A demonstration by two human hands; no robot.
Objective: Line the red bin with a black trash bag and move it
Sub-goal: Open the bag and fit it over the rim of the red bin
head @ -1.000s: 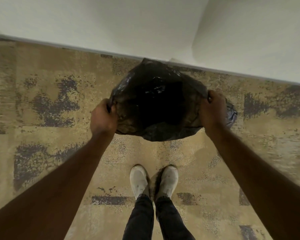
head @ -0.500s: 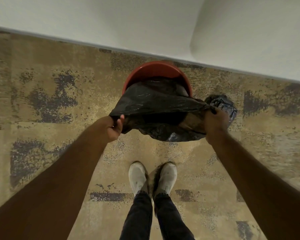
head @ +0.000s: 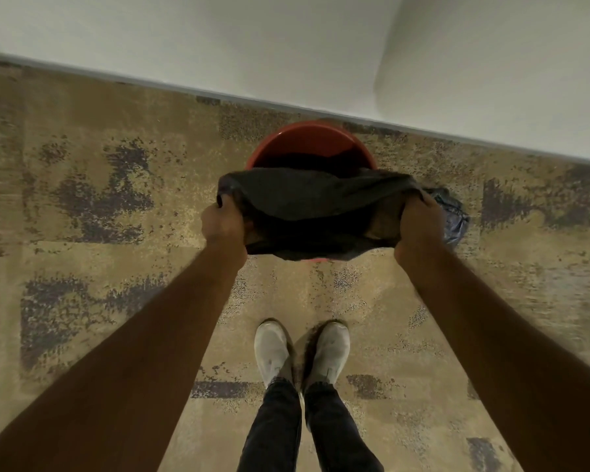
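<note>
The red bin [head: 309, 141] stands on the carpet close to the wall, its far rim and inner wall showing. A black trash bag [head: 314, 199] hangs into it and is stretched across its near half. My left hand [head: 222, 223] grips the bag's left edge in a fist. My right hand [head: 419, 222] grips the bag's right edge. The near rim of the bin is almost wholly hidden under the bag; only a red sliver shows below it.
A crumpled dark blue bag [head: 452, 212] lies on the carpet just right of the bin, behind my right hand. The white wall [head: 218, 46] and its baseboard run right behind the bin. My two white shoes [head: 302, 352] stand on the patterned carpet below.
The bag has come down from in front of the bin into it, uncovering the red far rim. Both hands have pulled its edges outward and toward me over the near rim.
</note>
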